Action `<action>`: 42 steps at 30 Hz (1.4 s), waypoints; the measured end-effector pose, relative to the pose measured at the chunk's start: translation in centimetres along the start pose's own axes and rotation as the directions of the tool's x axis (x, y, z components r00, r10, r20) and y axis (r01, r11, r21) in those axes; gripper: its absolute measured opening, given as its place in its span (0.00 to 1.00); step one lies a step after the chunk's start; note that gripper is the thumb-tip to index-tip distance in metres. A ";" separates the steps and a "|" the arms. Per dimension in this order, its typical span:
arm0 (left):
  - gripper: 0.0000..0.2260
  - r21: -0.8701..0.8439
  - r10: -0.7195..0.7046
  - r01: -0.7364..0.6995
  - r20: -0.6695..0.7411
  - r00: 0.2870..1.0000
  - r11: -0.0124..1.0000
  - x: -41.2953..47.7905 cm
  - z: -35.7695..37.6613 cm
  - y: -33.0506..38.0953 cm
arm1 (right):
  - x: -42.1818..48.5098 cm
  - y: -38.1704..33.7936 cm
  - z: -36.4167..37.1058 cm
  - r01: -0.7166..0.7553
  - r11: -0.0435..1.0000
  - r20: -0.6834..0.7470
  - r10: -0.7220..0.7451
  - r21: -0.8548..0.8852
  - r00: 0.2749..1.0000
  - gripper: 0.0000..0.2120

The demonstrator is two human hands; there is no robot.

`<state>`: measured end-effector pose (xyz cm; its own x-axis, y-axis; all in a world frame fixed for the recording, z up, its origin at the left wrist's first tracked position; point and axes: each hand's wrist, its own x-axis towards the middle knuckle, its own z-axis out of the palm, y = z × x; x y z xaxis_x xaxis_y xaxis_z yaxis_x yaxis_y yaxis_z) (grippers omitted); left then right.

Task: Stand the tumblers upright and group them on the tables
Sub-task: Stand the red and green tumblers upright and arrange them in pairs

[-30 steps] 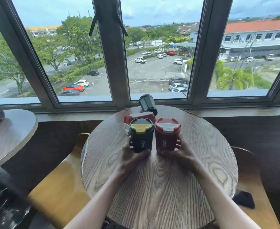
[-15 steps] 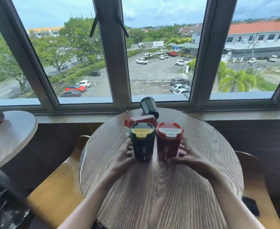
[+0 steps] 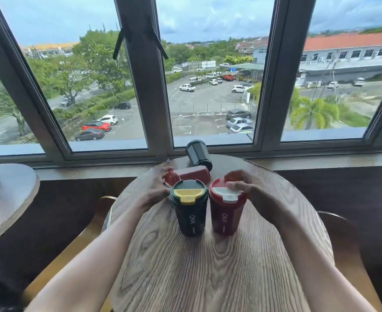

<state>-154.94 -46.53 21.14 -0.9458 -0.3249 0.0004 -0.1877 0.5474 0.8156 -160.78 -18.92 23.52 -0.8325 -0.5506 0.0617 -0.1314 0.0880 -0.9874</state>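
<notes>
Two hands, both over the far half of the round wooden table (image 3: 219, 278). Left hand (image 3: 156, 188): fingers loosely spread, blurred, tips at the lid end of the fallen red tumbler (image 3: 189, 174); whether they grip it cannot be told. Right hand (image 3: 251, 192): fingers curled and spread over the far edge of the upright red tumbler (image 3: 226, 210), fingertips on its lid; a firm hold cannot be confirmed. Tumblers, four in all: two dark green, two red. Two stand upright side by side near the table's middle, nearly touching, long axes vertical, lids up. The upright green tumbler (image 3: 190, 210) has a dark ribbed body, a green lid with a yellow flip tab, and white "OKK" lettering down its side. The upright red one has a ribbed red body, a red lid with a white flip tab, and the same lettering. Two lie on their sides behind that pair. The fallen red tumbler lies with its long axis running left to right, lid end toward the left hand, base to the right. The fallen green tumbler (image 3: 198, 155) lies at the table's far edge by the window (image 3: 208, 97), long axis running toward the glass and slightly left, one round end facing the window. One second round table (image 3: 7, 199) at the left, well apart. Two curved wooden chair backs (image 3: 343, 255) flank the main table.
</notes>
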 end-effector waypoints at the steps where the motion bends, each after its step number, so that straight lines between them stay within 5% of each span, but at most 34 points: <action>1: 0.29 0.028 0.014 -0.014 -0.002 1.000 1.000 0.3 0.1 0.0 | 0.1 0.2 0.0 -0.001 1.000 0.000 0.001 0.024 1.000 0.17; 4: 0.25 0.007 -0.005 0.005 -0.030 1.000 1.000 0.6 -0.2 0.6 | 0.2 0.6 0.2 -0.011 0.996 -0.014 0.012 0.086 1.000 0.15; 8: 0.34 0.033 -0.029 0.031 -0.049 0.998 0.999 1.4 -1.4 2.7 | 0.3 1.0 0.3 -0.013 0.991 -0.020 0.016 0.131 1.000 0.14; 25: 0.24 0.382 -0.198 0.179 0.011 0.980 0.907 3.3 0.6 11.5 | 0.6 1.4 0.1 -0.013 0.979 0.011 0.011 0.204 1.000 0.16; 38: 0.30 0.373 -0.167 0.031 0.339 0.926 0.927 3.3 -0.9 12.2 | 0.7 1.6 0.2 0.005 0.975 0.010 -0.007 0.222 1.000 0.16; 42: 0.32 0.437 -0.249 0.130 0.226 0.942 0.890 3.1 -1.3 11.8 | 0.6 1.8 0.2 0.005 0.974 0.005 -0.006 0.227 1.000 0.16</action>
<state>-159.69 -42.10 31.52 -0.9039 -0.2679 -0.3335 -0.4062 0.7818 0.4730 -161.43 -19.30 21.80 -0.8290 -0.5553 0.0671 -0.0098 -0.1056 -0.9944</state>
